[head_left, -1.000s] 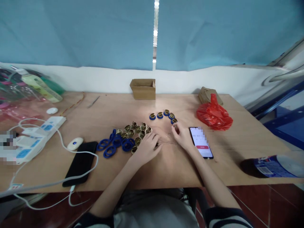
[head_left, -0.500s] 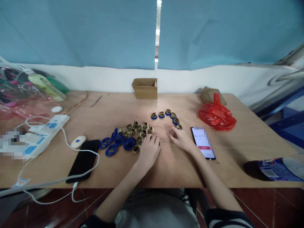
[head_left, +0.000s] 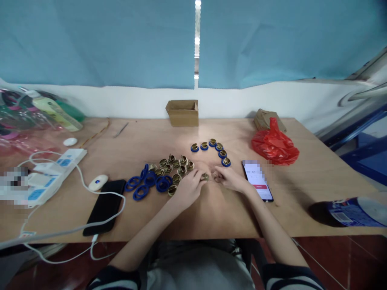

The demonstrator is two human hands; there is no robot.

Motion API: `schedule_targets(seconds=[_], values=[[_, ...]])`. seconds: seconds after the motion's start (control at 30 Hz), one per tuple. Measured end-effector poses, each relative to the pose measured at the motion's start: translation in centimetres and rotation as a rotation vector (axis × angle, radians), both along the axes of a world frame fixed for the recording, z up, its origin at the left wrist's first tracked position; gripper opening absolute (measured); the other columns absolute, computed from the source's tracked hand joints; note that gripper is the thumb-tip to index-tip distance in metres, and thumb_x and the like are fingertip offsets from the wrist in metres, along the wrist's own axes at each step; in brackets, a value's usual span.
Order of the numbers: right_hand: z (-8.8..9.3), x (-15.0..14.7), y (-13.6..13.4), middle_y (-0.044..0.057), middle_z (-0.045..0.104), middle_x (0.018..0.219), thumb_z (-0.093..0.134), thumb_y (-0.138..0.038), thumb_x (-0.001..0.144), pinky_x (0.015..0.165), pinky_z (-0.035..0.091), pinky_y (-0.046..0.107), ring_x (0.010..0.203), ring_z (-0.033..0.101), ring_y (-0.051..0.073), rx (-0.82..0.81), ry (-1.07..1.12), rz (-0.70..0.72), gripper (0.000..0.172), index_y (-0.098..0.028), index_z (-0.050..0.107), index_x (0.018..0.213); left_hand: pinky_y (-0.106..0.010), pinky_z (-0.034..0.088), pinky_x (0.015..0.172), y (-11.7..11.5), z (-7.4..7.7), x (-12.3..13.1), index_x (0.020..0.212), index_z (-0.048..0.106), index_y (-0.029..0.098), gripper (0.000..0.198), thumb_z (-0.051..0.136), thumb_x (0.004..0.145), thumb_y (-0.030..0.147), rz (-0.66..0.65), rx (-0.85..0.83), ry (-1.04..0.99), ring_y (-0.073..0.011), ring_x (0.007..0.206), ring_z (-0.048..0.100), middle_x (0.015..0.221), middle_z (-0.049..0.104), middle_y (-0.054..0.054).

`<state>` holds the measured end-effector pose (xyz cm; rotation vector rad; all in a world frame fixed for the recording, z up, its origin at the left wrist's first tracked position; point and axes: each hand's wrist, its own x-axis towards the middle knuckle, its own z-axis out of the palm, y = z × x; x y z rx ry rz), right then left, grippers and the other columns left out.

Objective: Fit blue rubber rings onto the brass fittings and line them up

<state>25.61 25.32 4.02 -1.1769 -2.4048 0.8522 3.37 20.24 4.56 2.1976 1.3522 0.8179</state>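
Observation:
My left hand [head_left: 190,188] is closed, its fingertips pinching a small brass-coloured round metal piece [head_left: 205,177] just above the table. Facing it, my right hand [head_left: 230,178] has its fingers curled together; what they hold, if anything, is too small to make out. Left of my left hand lies a cluster of brass-coloured round pieces [head_left: 176,178], each with a raised bar across it. Beside them is a pile of blue rings [head_left: 141,192]. Beyond my hands, several brass-coloured pieces seated in blue rings [head_left: 226,162] form a curved row.
A lit phone [head_left: 257,181] lies right of my right hand, near a red plastic bag [head_left: 275,147] and a dark bottle [head_left: 344,212]. An open cardboard box [head_left: 183,117] stands at the back. On the left are a black phone [head_left: 105,209], white cables and a power strip [head_left: 57,177].
My left hand has lifted slightly right, and a brass-coloured piece now shows at its fingertips. My right hand's fingers have curled in, closer to my left. The view has shifted a little.

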Motion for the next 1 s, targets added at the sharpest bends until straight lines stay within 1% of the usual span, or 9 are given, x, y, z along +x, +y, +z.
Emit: schedule_targets(seconds=[0.07, 0.13, 0.2, 0.3, 0.37, 0.43, 0.53, 0.77, 1.0], values=[[0.1, 0.0, -0.1, -0.004, 0.054, 0.071, 0.05, 0.0, 0.076, 0.062, 0.032, 0.024, 0.065, 0.046, 0.014, -0.014, 0.021, 0.008, 0.022, -0.019, 0.054, 0.085, -0.037, 0.051, 0.09, 0.7, 0.7, 0.1, 0.116, 0.062, 0.021, 0.025, 0.051, 0.094, 0.015, -0.035, -0.063, -0.183, -0.0221, 0.099, 0.064, 0.113, 0.066, -0.009], [0.5, -0.1, -0.2, -0.004, 0.054, 0.072, 0.047, 0.002, 0.074, 0.062, 0.033, 0.023, 0.065, 0.047, 0.013, -0.035, 0.032, 0.018, 0.026, -0.019, 0.054, 0.086, -0.036, 0.051, 0.092, 1.4, 0.8, 0.2, 0.121, 0.06, 0.021, 0.028, 0.05, 0.095, 0.017, -0.1, -0.164, -0.401, -0.0215, 0.105, 0.064, 0.119, 0.065, -0.01], [0.8, -0.3, -0.3, -0.004, 0.054, 0.073, 0.045, 0.004, 0.072, 0.063, 0.034, 0.023, 0.066, 0.048, 0.013, -0.065, 0.035, 0.035, 0.029, -0.019, 0.053, 0.088, -0.034, 0.052, 0.091, 1.9, 0.3, 0.3, 0.124, 0.059, 0.02, 0.029, 0.05, 0.097, 0.023, -0.153, -0.296, -0.612, -0.021, 0.107, 0.063, 0.123, 0.064, -0.011], [1.0, -0.3, -0.4, -0.003, 0.054, 0.075, 0.045, 0.005, 0.072, 0.065, 0.035, 0.023, 0.069, 0.05, 0.014, -0.078, 0.03, 0.041, 0.031, -0.019, 0.053, 0.091, -0.034, 0.053, 0.089, 2.1, -0.9, 0.2, 0.124, 0.06, 0.019, 0.031, 0.054, 0.097, 0.032, -0.161, -0.448, -0.837, -0.0195, 0.101, 0.063, 0.121, 0.064, -0.011], [0.7, -0.3, -0.3, -0.001, 0.055, 0.08, 0.047, 0.004, 0.074, 0.066, 0.036, 0.024, 0.073, 0.052, 0.016, -0.046, 0.004, 0.024, 0.031, -0.019, 0.053, 0.094, -0.034, 0.053, 0.086, 2.0, -1.4, 0.2, 0.123, 0.061, 0.019, 0.032, 0.058, 0.095, 0.036, -0.153, -0.511, -0.961, -0.0175, 0.093, 0.063, 0.116, 0.065, -0.009], [0.1, -0.3, -0.2, 0.003, 0.056, 0.091, 0.05, 0.003, 0.075, 0.069, 0.038, 0.025, 0.079, 0.053, 0.017, 0.007, -0.03, 0.001, 0.032, -0.02, 0.053, 0.098, -0.033, 0.052, 0.084, 1.9, -1.6, 0.3, 0.121, 0.063, 0.02, 0.033, 0.063, 0.092, 0.037, -0.154, -0.571, -1.067, -0.0161, 0.089, 0.062, 0.113, 0.065, -0.008], [-0.6, -0.3, -0.2, 0.006, 0.054, 0.102, 0.054, 0.002, 0.074, 0.072, 0.04, 0.026, 0.085, 0.055, 0.019, 0.059, -0.054, -0.011, 0.035, -0.021, 0.052, 0.102, -0.033, 0.052, 0.083, 1.8, -1.6, 0.5, 0.117, 0.066, 0.02, 0.033, 0.069, 0.089, 0.036, -0.169, -0.652, -1.167, -0.017, 0.092, 0.061, 0.112, 0.066, -0.009], [-0.7, -0.4, -0.2, 0.003, 0.056, 0.089, 0.051, 0.003, 0.074, 0.072, 0.038, 0.027, 0.085, 0.054, 0.02, 0.062, 0.022, 0.052, 0.029, -0.021, 0.05, 0.091, -0.036, 0.052, 0.084, 2.1, -2.1, 0.5, 0.114, 0.069, 0.019, 0.034, 0.075, 0.084, 0.034, -0.142, -0.726, -1.267, -0.018, 0.091, 0.062, 0.112, 0.067, -0.01], [0.0, -1.0, -0.3, 0.0, 0.056, 0.078, 0.054, -0.001, 0.079, 0.062, 0.035, 0.025, 0.068, 0.052, 0.016, 0.007, 0.067, -0.001, 0.019, -0.018, 0.053, 0.087, -0.033, 0.051, 0.084, 2.2, -1.8, 0.4, 0.11, 0.073, 0.021, 0.035, 0.081, 0.077, 0.031, -0.101, -0.767, -1.374, -0.0161, 0.091, 0.062, 0.107, 0.069, -0.007]])
